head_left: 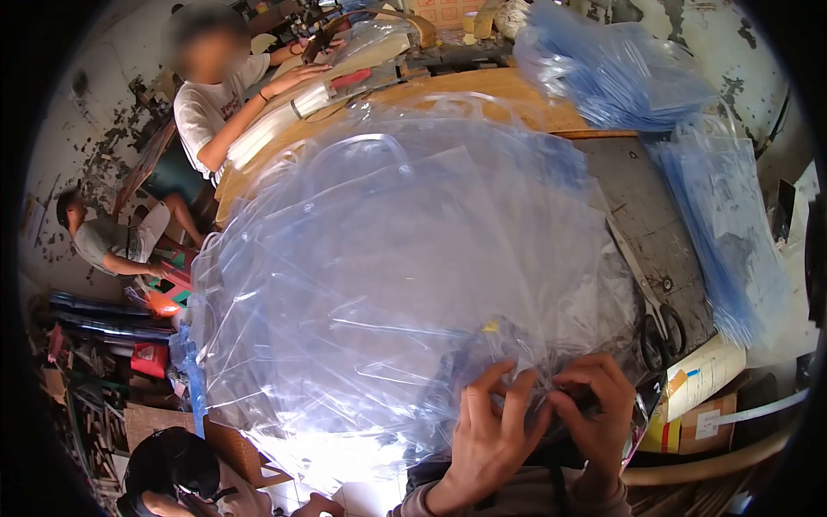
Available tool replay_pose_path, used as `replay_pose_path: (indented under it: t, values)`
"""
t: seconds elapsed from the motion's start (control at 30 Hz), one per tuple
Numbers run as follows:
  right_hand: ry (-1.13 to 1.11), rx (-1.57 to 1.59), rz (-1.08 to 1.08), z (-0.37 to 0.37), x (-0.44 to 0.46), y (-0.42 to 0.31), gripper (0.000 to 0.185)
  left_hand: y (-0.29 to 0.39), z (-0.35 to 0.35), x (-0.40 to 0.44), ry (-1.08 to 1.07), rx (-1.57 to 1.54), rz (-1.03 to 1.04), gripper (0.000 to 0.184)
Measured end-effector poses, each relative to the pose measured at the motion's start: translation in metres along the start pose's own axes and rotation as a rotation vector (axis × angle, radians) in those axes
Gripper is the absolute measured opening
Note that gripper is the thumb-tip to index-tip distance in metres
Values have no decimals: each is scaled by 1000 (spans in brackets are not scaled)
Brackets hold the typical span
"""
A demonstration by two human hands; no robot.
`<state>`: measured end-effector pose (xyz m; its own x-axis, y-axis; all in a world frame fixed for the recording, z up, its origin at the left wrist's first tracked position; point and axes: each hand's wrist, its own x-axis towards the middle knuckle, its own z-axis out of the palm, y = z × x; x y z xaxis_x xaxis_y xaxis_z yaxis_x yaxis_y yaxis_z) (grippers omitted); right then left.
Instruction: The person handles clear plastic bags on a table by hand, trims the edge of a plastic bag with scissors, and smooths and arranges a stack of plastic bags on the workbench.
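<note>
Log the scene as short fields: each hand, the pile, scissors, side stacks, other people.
Left hand: fingers bent at the pile's near edge; grip unclear
Right hand: beside the left, fingertips at the same plastic; grip unclear
Pile: overlapping clear plastic pieces, apparently bags, some with loop handles
Yellow bit: small, just beyond the left hand
Scissors: right of the pile, black handles toward the wearer
Side stacks: blue-tinted clear plastic, one far right, one nearer
Other people: three, all on the left side of the view

I note whitish walls (121, 56), worn and darkly mottled; brown wooden tabletop (553, 119); pale floor tiles (372, 496), brightly lit, low in view.
</note>
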<state>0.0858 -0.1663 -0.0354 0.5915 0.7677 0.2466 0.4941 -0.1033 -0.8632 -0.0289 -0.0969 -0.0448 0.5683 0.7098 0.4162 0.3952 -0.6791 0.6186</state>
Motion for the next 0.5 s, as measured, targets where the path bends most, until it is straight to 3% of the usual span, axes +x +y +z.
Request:
replay_pose_path:
  t: [0.23,0.4,0.5]
  values:
    - [-58,61,-33,5,9,-10,23,-4,3,-4,14,-23,1,47]
    - [-22,203,175,13,6,-6,18,-5,5,-4,42,7,6,43]
    - [-20,181,146,11,7,-3,14,-5,6,-4,62,21,14,40]
